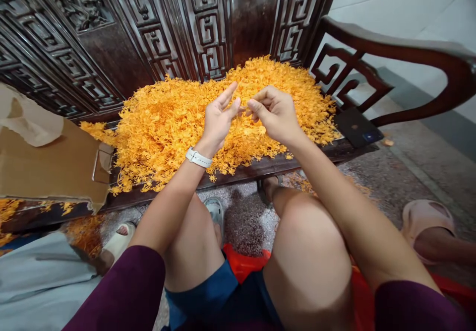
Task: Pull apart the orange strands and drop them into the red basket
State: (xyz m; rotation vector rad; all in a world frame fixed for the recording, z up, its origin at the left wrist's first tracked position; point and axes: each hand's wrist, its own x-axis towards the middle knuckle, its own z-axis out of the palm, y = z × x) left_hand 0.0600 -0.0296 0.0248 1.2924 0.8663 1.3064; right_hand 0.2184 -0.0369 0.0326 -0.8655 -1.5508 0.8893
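Note:
A large heap of orange plastic flower-like pieces (159, 127) with thin, spidery petals covers the seat of a dark wooden bench (245, 170). Just above its middle, my two hands come together almost tip to tip. My left hand (218, 121), with a white watch strap at the wrist, has its index finger stretched out; its thumb and other fingers close toward my right hand. A pinch of thumb and fingers closes my right hand (278, 114). Whatever sits between the fingertips is too small to make out against the orange heap.
At the left stands an opened cardboard box (48, 167). A dark phone (357, 126) lies at the bench's right end, below the curved armrest (401, 53). Other people's sandalled feet (431, 227) show at both sides. Orange scraps (85, 231) litter the floor.

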